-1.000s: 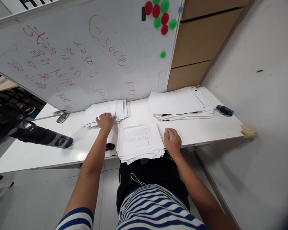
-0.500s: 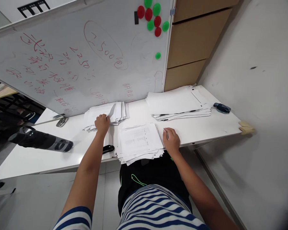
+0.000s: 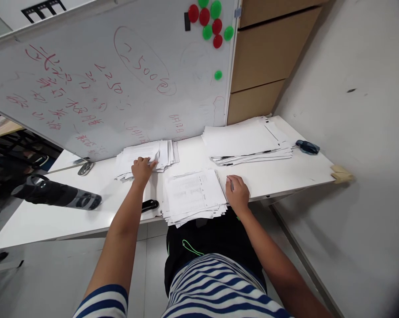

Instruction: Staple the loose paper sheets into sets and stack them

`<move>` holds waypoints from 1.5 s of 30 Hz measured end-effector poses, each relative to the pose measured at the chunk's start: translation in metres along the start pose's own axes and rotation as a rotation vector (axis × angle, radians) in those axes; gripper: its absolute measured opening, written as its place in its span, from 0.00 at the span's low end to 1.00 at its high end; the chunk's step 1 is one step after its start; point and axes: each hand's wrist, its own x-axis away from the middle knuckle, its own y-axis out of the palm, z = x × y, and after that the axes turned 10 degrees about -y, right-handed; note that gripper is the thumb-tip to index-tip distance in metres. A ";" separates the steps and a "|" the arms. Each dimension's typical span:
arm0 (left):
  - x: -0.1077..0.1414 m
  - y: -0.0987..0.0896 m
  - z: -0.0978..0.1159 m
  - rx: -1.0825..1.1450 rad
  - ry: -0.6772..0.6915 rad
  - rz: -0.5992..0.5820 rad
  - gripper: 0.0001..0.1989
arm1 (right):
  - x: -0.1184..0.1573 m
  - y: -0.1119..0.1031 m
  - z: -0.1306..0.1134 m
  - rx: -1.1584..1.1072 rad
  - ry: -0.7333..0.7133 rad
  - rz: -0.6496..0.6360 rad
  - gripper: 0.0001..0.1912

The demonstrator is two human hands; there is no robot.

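Observation:
My left hand [image 3: 142, 169] rests on the left paper stack [image 3: 133, 154], its thumb spread away from the fingers near a slightly lifted sheet corner. Directly before me, at the table's front edge, lies a stack of printed sheets [image 3: 192, 192] with uneven edges. Just right of that stack, my right hand [image 3: 238, 192] is curled on the table around a slim grey pen [image 3: 231, 185], mostly hidden by the fingers. Between the left stack and the front edge sits a black stapler [image 3: 150, 206].
A dark bottle [image 3: 58, 194] lies at the left, with a computer mouse [image 3: 85, 168] behind it. Back right is a larger paper pile [image 3: 242, 140], beside a dark blue object [image 3: 307, 147]. A whiteboard [image 3: 186, 101] and cardboard boxes [image 3: 259, 57] border the table's rear.
My left hand has let down the sheet corner it was lifting, and its thumb has spread out to the right. My right hand has stayed in place.

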 end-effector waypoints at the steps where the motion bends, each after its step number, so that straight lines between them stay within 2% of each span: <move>1: 0.000 0.001 -0.001 0.001 -0.001 0.007 0.26 | 0.000 0.000 0.000 0.000 -0.003 0.001 0.15; 6: -0.003 0.003 -0.002 0.011 -0.002 0.027 0.22 | 0.000 0.000 0.000 -0.019 -0.003 -0.011 0.15; 9: -0.009 0.001 -0.002 0.065 -0.054 0.027 0.21 | -0.001 0.000 0.000 -0.022 0.002 -0.008 0.15; 12: -0.015 -0.005 -0.005 0.223 -0.171 -0.029 0.21 | -0.001 0.000 0.001 -0.017 -0.004 -0.009 0.15; 15: -0.009 -0.018 -0.006 0.517 -0.277 -0.077 0.22 | 0.000 0.001 0.001 -0.016 -0.013 -0.005 0.15; 17: 0.009 -0.033 -0.002 0.787 -0.337 -0.081 0.22 | 0.001 0.002 0.002 -0.017 -0.015 0.005 0.14; 19: 0.038 -0.052 0.007 1.095 -0.379 -0.131 0.21 | 0.001 0.003 0.002 -0.027 -0.012 0.009 0.15; 21: 0.076 -0.075 0.018 1.430 -0.293 -0.266 0.22 | -0.001 0.001 0.003 -0.057 -0.002 0.000 0.15; 24: 0.135 -0.104 0.030 1.793 -0.155 -0.491 0.25 | -0.005 -0.010 -0.003 -0.199 0.029 -0.028 0.17; 26: 0.167 -0.111 0.033 1.922 -0.185 -0.632 0.25 | -0.004 -0.024 -0.015 -0.370 0.068 -0.056 0.21; 28: 0.187 -0.108 0.033 1.992 -0.230 -0.777 0.27 | 0.001 -0.040 -0.034 -0.592 0.122 -0.117 0.26; 30: 0.200 -0.099 0.033 2.048 -0.267 -0.873 0.28 | 0.010 -0.055 -0.057 -0.892 0.130 -0.263 0.37; 33: 0.211 -0.086 0.035 2.129 -0.325 -0.858 0.30 | 0.024 -0.072 -0.092 -1.170 0.184 -0.425 0.46; 35: 0.220 -0.081 0.037 2.135 -0.373 -0.802 0.31 | 0.026 -0.078 -0.108 -1.180 0.307 -0.457 0.40; 37: 0.229 -0.080 0.037 2.104 -0.410 -0.749 0.31 | 0.024 -0.080 -0.117 -1.104 0.452 -0.423 0.32; 39: 0.236 -0.081 0.033 2.084 -0.389 -0.708 0.31 | 0.018 -0.079 -0.119 -1.026 0.534 -0.372 0.26; 41: 0.238 -0.083 0.022 2.094 -0.323 -0.707 0.32 | 0.010 -0.078 -0.117 -0.977 0.535 -0.355 0.25; 45: 0.229 -0.092 -0.009 2.067 -0.209 -0.831 0.40 | -0.007 -0.083 -0.112 -0.898 0.464 -0.428 0.23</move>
